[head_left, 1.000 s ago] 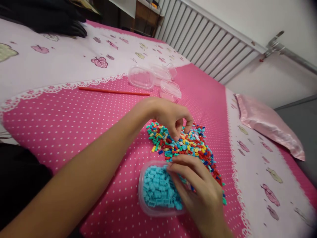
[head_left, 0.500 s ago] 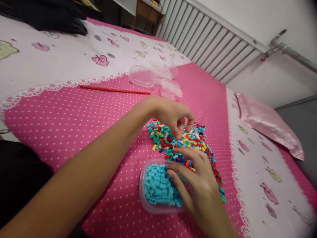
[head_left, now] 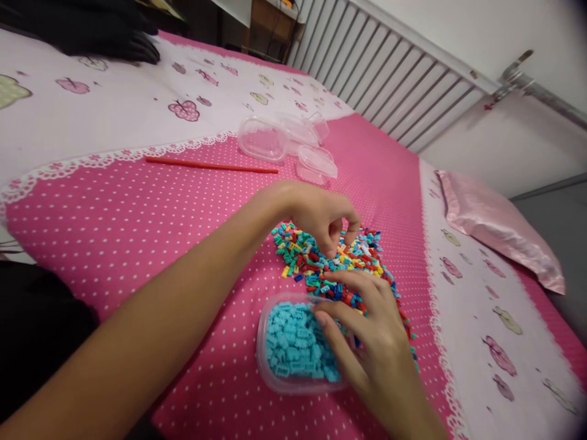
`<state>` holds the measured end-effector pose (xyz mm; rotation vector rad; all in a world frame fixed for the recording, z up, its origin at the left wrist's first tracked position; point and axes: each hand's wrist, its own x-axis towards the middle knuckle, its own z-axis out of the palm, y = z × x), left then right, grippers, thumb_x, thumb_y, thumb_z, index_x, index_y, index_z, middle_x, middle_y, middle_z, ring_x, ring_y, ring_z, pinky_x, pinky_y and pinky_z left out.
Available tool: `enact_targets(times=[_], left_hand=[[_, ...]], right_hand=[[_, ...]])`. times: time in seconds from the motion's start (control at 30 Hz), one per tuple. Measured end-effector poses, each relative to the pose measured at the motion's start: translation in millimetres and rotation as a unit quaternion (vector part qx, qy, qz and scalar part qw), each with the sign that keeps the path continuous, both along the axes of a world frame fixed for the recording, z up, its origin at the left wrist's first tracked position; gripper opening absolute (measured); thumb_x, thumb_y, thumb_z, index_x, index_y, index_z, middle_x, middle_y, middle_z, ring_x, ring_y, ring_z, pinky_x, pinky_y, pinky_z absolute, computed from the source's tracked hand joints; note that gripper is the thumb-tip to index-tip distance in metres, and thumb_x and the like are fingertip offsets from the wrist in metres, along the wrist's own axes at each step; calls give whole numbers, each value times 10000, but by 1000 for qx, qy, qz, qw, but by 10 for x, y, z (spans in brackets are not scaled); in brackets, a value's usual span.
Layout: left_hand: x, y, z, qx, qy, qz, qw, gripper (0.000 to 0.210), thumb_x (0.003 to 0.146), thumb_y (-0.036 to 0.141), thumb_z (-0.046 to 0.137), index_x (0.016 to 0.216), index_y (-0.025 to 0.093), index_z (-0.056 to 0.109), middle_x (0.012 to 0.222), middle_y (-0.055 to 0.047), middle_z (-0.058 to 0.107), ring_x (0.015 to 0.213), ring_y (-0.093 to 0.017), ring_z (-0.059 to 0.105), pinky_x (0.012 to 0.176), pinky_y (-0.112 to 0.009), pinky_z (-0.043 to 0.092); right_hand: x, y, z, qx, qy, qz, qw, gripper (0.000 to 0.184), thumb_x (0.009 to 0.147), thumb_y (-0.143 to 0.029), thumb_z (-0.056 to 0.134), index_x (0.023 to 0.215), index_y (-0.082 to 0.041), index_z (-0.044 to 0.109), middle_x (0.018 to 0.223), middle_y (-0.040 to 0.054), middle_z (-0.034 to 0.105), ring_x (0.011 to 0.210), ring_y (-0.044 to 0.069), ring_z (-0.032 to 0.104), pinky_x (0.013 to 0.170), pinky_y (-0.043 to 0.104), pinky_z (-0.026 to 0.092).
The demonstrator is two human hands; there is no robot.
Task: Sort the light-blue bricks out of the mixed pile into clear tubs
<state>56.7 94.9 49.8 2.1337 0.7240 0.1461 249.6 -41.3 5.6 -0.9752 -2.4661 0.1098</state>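
Observation:
My left hand (head_left: 318,214) reaches across from the left with its fingers curled in a pinch over a pile of small multicoloured building blocks (head_left: 296,247). Its fingertips point down at the pile; anything between them is hidden. Nearer to me, a clear plastic tub (head_left: 262,360) holds light-blue blocks (head_left: 293,345). Over the tub's right side lies my right hand (head_left: 373,339), fingers stretched out and partly spread. Its thumb and index fingertips are close together above the blue blocks, with no block visible in them. The hand covers part of the tub and the pile.
Several clear plastic containers (head_left: 263,140) stand beyond the pile. A thin red stick (head_left: 211,165) lies to their left on the pink dotted bedspread (head_left: 183,208). Black gloves (head_left: 92,36) are at the far left, a pink pillow (head_left: 495,226) at the right. A metal bed rail (head_left: 380,67) borders the far side.
My right hand has shifted slightly right over the tub, and its thumb and index fingertips have drawn closer together. My left hand has hardly moved.

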Motion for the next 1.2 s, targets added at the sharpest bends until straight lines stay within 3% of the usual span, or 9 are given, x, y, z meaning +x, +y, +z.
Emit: enact_targets(times=[0.13, 0.3, 0.77, 1.03, 1.2], left_hand=[[-1, 3, -10, 6, 1, 4, 1000, 277, 738, 112, 733, 962, 176, 584, 739, 42, 732, 698, -128, 660, 616, -225, 437], [-3, -3, -2, 18, 19, 6, 1000, 262, 751, 113, 723, 964, 171, 581, 764, 36, 744, 717, -131, 669, 606, -221, 428], [36, 6, 4, 36, 26, 9, 999, 354, 733, 153, 738, 1072, 153, 635, 773, 9, 732, 742, -165, 656, 661, -256, 437], [117, 20, -52, 11, 16, -6, 1000, 258, 747, 135, 710, 985, 168, 614, 715, 43, 707, 681, -135, 642, 595, -211, 412], [146, -17, -26, -14, 26, -34, 999, 271, 752, 143, 687, 1007, 170, 598, 759, 18, 727, 708, -150, 661, 592, -211, 425]], right_hand=[[-7, -17, -1, 13, -7, 2, 1000, 131, 960, -172, 574, 1005, -228, 684, 1251, 84, 570, 1173, 280, 484, 980, 498, 440], [-5, -27, -30, -3, -24, 21, 999, 313, 932, -66, 544, 1145, -249, 682, 1295, 88, 539, 1201, 282, 455, 986, 495, 444], [-52, -6, -90, 16, 29, -31, 999, 35, 898, -186, 695, 893, -218, 709, 1127, 78, 650, 1096, 274, 530, 957, 495, 464], [-72, 1, -67, -18, 35, -32, 999, 100, 929, -236, 664, 873, -213, 743, 1166, 68, 669, 1124, 260, 530, 973, 456, 462], [-6, 50, -4, 9, 55, -41, 998, 133, 944, -223, 623, 875, -196, 734, 1116, 76, 683, 1091, 255, 557, 966, 457, 456]])
